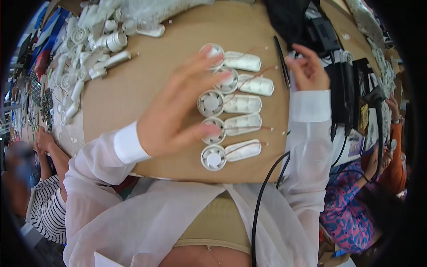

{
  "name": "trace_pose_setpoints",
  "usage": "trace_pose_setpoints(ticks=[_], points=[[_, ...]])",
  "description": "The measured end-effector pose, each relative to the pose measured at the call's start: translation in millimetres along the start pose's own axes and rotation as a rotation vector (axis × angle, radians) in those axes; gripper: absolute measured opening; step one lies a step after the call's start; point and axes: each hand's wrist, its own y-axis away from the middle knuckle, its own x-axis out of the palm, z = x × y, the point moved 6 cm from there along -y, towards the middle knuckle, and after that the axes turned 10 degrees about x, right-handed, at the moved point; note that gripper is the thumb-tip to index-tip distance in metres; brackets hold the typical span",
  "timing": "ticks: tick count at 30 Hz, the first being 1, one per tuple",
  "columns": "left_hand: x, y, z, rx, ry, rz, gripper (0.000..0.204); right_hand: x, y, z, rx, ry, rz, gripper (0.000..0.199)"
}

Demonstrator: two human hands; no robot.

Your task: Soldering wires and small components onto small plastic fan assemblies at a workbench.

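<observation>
A column of several white handheld-fan shells lies in front of me, each with a round fan head and an open, hollow handle. Thin red wires run from some of them, as on the nearest shell [242,150]. My left hand [171,109] is spread over the round heads at their left side, slightly blurred, with nothing in it. Its fingertips overlap the upper heads and its thumb lies over a lower one; whether they touch cannot be told. To the right of the column, my right hand [309,71] is raised with loosely bent fingers, thumb and forefinger apart, beside a thin dark stick-like tool [281,62].
White fan parts [80,53] are heaped at the left beside the brown cardboard work surface [115,98]. Black adapters [342,93] and cables stand at the right; a black cable [258,200] loops near my right arm. Other people sit at both sides.
</observation>
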Motion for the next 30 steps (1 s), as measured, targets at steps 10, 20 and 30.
trace_pose_setpoints(ticks=[10, 20, 30], points=[[80, 97, -30, 0.053, -0.264, 0.096, 0.038, -120, 145, -15, -0.102, 0.007, -0.745, 0.029], [113, 63, -37, 0.092, -0.42, 0.049, 0.027, -219, 112, -60, -0.127, -0.156, -0.827, 0.044], [142, 42, -59, 0.15, -0.506, 0.227, 0.035, -200, 85, -14, -0.216, 0.17, -0.731, 0.036]])
